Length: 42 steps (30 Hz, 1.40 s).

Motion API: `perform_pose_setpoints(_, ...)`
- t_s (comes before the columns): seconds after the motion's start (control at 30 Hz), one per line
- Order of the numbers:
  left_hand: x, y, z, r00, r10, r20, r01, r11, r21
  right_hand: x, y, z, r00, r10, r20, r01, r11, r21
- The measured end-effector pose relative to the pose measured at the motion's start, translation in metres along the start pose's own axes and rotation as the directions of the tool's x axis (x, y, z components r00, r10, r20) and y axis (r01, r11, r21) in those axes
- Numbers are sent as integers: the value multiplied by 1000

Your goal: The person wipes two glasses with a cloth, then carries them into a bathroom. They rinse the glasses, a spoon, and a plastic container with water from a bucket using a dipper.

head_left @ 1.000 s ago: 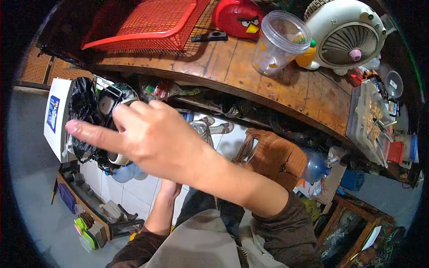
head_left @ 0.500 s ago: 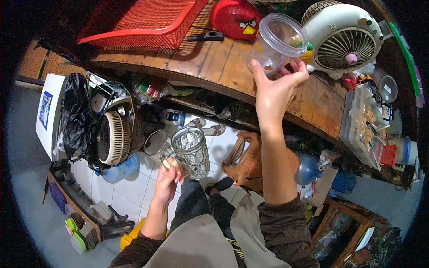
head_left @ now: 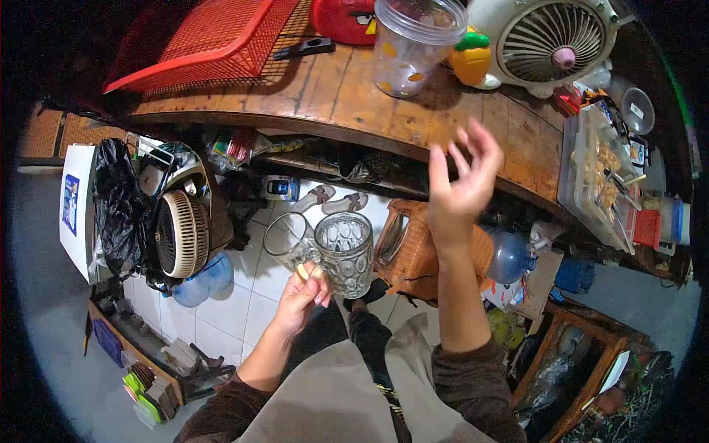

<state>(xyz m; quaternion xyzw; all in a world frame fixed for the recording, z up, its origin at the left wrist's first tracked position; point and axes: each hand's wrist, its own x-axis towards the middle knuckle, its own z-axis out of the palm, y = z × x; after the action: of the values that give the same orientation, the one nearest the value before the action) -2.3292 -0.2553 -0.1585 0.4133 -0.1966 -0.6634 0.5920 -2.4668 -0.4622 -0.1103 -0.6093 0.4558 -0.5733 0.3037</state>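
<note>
My left hand (head_left: 301,297) is closed around the handles of two clear glass mugs, held above the tiled floor. The right one is a dimpled glass mug (head_left: 347,258); beside it is a smoother glass mug (head_left: 286,238) with its mouth tilted up. My right hand (head_left: 467,176) is in the air in front of the table edge, fingers apart and nothing in it. Beyond that hand, a clear plastic jar (head_left: 402,63) with orange spots stands upright on the wooden table (head_left: 325,92). A yellow-orange figure with a green top (head_left: 471,63) is just right of the jar.
On the table are a red mesh basket (head_left: 199,48), a red bird-faced object (head_left: 343,21), a small white fan (head_left: 557,44) and a plastic box (head_left: 594,173) of snacks. Below stand a brown woven bag (head_left: 413,255), a beige-grilled fan (head_left: 181,232) and sandals (head_left: 343,203).
My right hand has let go of the plastic jar and drawn back toward me; the jar now stands on the table. The mugs in my left hand have shifted slightly right in view.
</note>
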Motion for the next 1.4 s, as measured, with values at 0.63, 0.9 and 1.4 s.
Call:
perform_pose_setpoints(0.63, -4, -27, 36, 995, 32, 90, -33, 999, 8, 9, 38, -214, 810, 365, -459, -376, 924, 72)
perform_pose_setpoints(0.9, -5, -31, 58, 991, 28, 131, -13, 993, -114, -110, 31, -129, 682, 448, 578, -495, 865, -87)
perform_pose_setpoints(1.4, -2, 9, 25, 899, -255, 356, 212, 965, 158, -171, 10, -65, 413, 465, 783, -873, 447, 195)
